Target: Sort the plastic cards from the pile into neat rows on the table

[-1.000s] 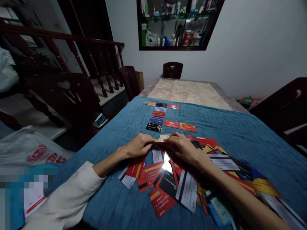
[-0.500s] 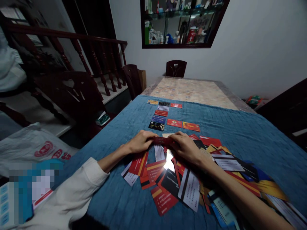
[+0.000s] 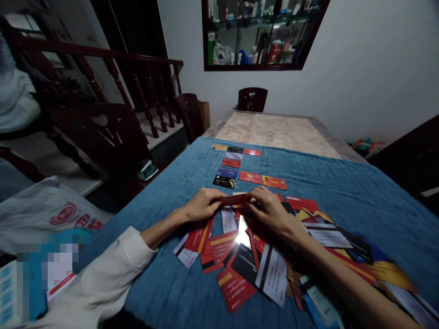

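Observation:
A dark red card (image 3: 233, 199) is held up on edge between my two hands, over a loose pile of cards. My left hand (image 3: 205, 204) pinches its left end. At the right end, the fingers of my right hand (image 3: 269, 206) are closed on it. Below my hands lie overlapping red cards (image 3: 235, 289), a black card (image 3: 244, 262) and a white striped card (image 3: 272, 275). Beyond them, a black card with a white pattern (image 3: 224, 182), a blue card (image 3: 227, 172), a red card (image 3: 250, 177) and a yellow-orange card (image 3: 274, 182) lie flat in rows.
A blue cloth (image 3: 154, 278) covers the near part of the table (image 3: 274, 128). More cards spread under my right forearm. Chairs (image 3: 103, 137) stand left and at the far end. A plastic bag (image 3: 51, 205) is at the left. A person's light sleeve (image 3: 17, 96) shows at the left edge.
My right fingers have shifted slightly right and lifted a little, showing more of the dark red card. The left hand has barely moved, and the cards on the cloth lie as before.

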A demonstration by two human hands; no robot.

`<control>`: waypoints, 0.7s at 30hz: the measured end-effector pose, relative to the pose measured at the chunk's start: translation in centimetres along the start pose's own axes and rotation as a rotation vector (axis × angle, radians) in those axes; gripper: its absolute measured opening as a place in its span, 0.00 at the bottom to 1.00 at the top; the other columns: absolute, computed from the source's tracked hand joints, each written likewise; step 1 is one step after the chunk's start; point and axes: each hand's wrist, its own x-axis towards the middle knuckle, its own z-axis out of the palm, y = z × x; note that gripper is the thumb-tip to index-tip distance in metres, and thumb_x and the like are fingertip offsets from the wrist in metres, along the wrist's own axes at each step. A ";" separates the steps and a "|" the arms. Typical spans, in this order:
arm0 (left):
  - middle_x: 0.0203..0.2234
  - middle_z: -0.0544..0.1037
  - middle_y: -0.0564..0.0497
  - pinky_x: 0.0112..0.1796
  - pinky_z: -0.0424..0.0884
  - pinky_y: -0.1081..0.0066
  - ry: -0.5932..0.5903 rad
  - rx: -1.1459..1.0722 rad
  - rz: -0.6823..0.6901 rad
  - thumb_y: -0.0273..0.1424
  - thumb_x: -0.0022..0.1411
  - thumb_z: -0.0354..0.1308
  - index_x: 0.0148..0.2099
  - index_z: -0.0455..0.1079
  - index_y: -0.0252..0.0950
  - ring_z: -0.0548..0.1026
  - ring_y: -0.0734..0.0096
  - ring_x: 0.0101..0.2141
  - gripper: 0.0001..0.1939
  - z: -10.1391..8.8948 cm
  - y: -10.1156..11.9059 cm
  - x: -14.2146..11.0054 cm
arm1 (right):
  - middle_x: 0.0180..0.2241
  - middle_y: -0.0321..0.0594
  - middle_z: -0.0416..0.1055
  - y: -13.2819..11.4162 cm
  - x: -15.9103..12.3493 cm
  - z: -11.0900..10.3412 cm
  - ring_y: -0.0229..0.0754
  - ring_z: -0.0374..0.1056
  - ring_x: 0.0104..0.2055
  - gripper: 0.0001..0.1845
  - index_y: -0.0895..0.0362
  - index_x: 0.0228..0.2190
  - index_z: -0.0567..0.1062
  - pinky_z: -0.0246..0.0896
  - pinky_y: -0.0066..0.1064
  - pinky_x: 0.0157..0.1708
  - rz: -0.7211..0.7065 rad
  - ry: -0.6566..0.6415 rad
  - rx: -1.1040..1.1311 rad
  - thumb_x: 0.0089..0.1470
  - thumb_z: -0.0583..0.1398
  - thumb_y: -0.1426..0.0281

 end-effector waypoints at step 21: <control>0.37 0.81 0.49 0.43 0.74 0.69 0.345 -0.189 0.043 0.29 0.61 0.60 0.43 0.74 0.33 0.78 0.69 0.38 0.08 0.5 2.0 0.3 | 0.38 0.43 0.78 -2.3 2.3 -1.5 0.46 0.66 0.43 0.11 0.54 0.46 0.74 0.54 0.37 0.42 -0.313 0.114 -0.379 0.66 0.55 0.67</control>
